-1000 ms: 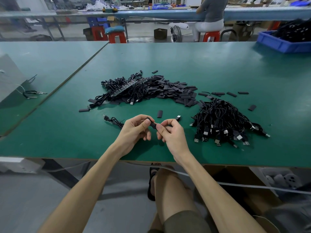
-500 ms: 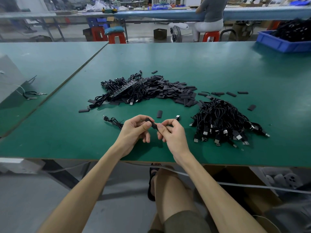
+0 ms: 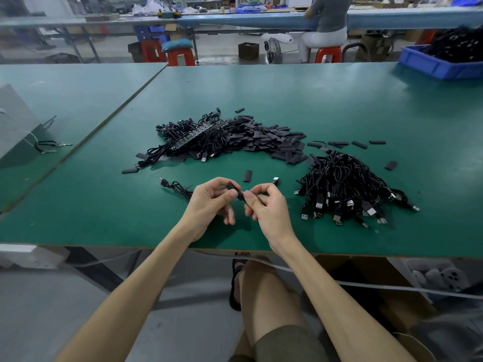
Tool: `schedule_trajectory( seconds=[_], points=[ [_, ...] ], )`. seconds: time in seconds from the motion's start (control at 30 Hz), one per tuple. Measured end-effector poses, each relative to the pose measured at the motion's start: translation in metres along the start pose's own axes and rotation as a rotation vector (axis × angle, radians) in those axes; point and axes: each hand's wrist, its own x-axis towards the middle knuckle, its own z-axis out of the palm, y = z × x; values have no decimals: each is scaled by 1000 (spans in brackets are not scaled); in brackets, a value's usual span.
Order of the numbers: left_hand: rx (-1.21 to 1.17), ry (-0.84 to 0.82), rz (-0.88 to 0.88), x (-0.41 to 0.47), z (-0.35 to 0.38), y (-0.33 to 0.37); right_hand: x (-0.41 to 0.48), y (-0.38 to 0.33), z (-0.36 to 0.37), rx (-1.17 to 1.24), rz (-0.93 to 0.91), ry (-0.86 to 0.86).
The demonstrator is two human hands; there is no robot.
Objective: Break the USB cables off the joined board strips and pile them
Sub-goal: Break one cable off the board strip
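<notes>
both hands [image 3: 241, 202] pinch a small black piece [image 3: 236, 193] between them.

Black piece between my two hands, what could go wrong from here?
1. Left hand and right hand pinch the black piece near the table edge; a sudden snap may drop a fragment to the floor.
2. The cable trailing behind the left hand could snag.
3. Loose black sleeves lie beside the cable pile and may mix in.

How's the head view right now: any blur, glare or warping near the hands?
Head view: left hand, right hand and the black piece they pinch are sharp; soft shadow beneath on the green table; no harsh glare; wide-angle stretch grows toward the frame's corners.
</notes>
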Motion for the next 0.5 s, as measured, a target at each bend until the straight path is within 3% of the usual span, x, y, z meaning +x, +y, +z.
schedule_trajectory(
  seconds=[0.23, 0.5],
  points=[
    [5, 4, 11, 1, -1, -3, 1, 1, 2, -15, 4, -6],
    [21, 128, -61, 6, -5, -8, 0, -1, -1, 47, 15, -41]
  ],
)
